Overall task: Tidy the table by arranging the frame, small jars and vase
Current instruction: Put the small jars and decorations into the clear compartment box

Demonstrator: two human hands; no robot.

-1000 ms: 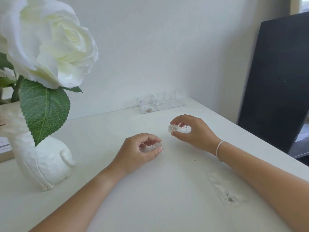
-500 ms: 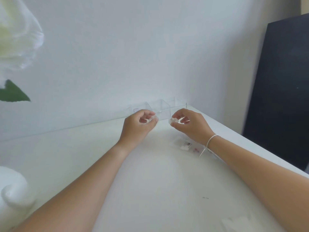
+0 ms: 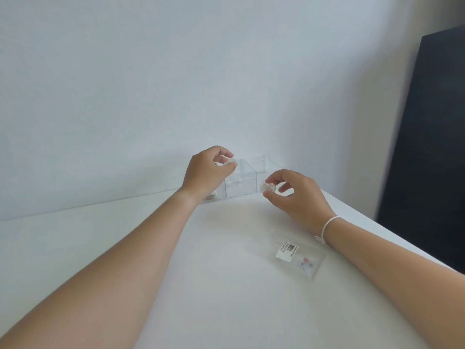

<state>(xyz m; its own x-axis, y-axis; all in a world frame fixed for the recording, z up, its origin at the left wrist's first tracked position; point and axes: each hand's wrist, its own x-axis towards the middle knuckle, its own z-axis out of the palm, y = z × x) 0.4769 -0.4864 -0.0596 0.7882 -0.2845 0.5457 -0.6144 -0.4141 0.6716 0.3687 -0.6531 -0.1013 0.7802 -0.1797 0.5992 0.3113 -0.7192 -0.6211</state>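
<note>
My left hand [image 3: 206, 172] pinches a small clear jar [image 3: 230, 162] just above the left end of a clear acrylic organizer [image 3: 241, 183] that stands against the wall. My right hand [image 3: 294, 197] holds a second small clear jar [image 3: 268, 187] with tiny beads inside, right in front of the organizer's right compartment. The organizer has three open-topped compartments; my left hand hides most of the left one. The vase and the frame are out of view.
A small clear plastic bag [image 3: 298, 255] with a barcode label lies flat on the white table [image 3: 226, 285], under my right wrist. A dark panel [image 3: 427, 159] stands past the table's right edge. The wall runs close behind the organizer.
Both hands have carried their jars away from me to the organizer at the wall. My view has swung right and up, so the vase with the white rose has left the frame.
</note>
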